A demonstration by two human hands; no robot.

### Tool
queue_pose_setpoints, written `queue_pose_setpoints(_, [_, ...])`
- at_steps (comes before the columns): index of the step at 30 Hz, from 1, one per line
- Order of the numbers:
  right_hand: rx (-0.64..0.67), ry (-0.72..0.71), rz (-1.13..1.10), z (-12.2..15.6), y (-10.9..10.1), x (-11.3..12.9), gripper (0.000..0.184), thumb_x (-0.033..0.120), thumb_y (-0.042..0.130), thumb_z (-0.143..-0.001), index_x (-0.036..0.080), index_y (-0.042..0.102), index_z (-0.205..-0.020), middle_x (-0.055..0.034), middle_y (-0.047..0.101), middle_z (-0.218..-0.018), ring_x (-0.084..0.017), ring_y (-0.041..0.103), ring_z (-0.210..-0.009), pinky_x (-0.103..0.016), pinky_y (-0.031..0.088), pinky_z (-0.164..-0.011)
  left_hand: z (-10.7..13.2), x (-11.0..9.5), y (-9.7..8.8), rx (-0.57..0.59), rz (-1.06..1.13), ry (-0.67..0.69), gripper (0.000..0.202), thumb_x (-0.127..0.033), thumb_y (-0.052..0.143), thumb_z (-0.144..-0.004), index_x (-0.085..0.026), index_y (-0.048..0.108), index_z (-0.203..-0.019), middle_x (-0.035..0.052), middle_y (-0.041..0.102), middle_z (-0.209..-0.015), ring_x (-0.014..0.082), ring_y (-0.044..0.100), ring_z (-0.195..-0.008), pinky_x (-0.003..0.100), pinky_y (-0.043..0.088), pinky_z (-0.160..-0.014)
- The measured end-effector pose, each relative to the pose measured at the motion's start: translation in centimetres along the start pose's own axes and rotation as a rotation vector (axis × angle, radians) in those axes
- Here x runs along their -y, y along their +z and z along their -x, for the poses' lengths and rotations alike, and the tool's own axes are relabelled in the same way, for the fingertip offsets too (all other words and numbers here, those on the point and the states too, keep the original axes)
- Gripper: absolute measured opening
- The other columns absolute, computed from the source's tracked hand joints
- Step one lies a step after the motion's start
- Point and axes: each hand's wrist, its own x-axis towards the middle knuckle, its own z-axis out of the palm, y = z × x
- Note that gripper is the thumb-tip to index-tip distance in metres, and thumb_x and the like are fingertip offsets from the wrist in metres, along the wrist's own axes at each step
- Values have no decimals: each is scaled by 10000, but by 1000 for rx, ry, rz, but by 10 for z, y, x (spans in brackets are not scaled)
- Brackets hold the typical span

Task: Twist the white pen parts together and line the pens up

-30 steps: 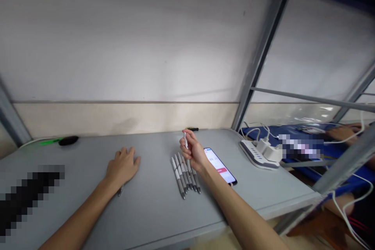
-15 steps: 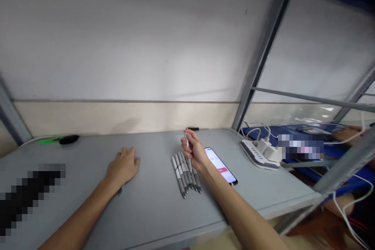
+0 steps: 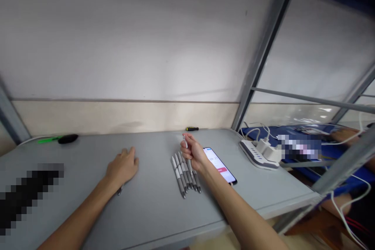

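Observation:
My right hand (image 3: 194, 152) is closed round a pen (image 3: 186, 144), its light end sticking up past the thumb. Below and beside that hand, several grey-and-white pens (image 3: 181, 175) lie in a close row on the desk, tips toward me. My left hand (image 3: 123, 168) rests palm down on the desk with its fingers stretched out. From under its wrist pokes the tip of another pen (image 3: 120, 191); the rest of it is hidden. A lit phone (image 3: 221, 166) lies just right of my right hand, partly behind the forearm.
The grey desk (image 3: 152, 203) runs back to a wall. A small black-and-yellow tool handle (image 3: 192, 129) lies at its back edge. A power strip (image 3: 258, 154) with plugs sits on the right. A black oval thing (image 3: 68, 138) is at the back left. Another person's arm (image 3: 345, 134) shows far right.
My right hand has dropped slightly, still holding the pen, and the black-and-yellow handle behind it shows more fully. My left hand stays in place.

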Motion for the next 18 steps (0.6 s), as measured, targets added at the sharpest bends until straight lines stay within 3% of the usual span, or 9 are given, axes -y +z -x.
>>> queue_pose_setpoints(8, [5, -28, -25, -2, -3, 1, 232, 295, 632, -794, 252, 432, -904, 82, 427, -546, -36, 173, -381, -161, 39, -361, 1, 0, 0, -15, -14, 19, 355, -337, 279, -885, -181, 507, -1107, 153, 581, -1086, 316, 603, -964, 421, 476, -676])
queue_pose_setpoints(11, [36, -26, -33, -2, -2, -2, 270, 294, 634, -802, 267, 458, -1004, 76, 452, -567, -39, 211, -386, -150, 73, -363, 0, 1, -1, -17, 9, 21, 338, -302, 309, -873, -189, 513, -1118, 147, 607, -1105, 302, 618, -947, 396, 468, -661])
queue_pose_setpoints(15, [135, 0, -3, 2, 4, -10, 346, 286, 649, -797, 238, 488, -1100, 47, 507, -615, -60, 374, -451, -150, 187, -388, -2, 2, -3, 28, 28, 7, 316, -282, 346, -864, -204, 513, -1121, 127, 666, -1052, 281, 644, -915, 360, 455, -655])
queue_pose_setpoints(18, [190, 12, 95, 7, 10, -16, 325, 337, 629, -816, 225, 494, -1090, 4, 599, -683, -108, 521, -575, -202, 363, -512, -3, 3, -3, 50, 16, 4, 299, -286, 362, -859, -210, 518, -1102, 127, 683, -1044, 287, 652, -907, 355, 450, -649])
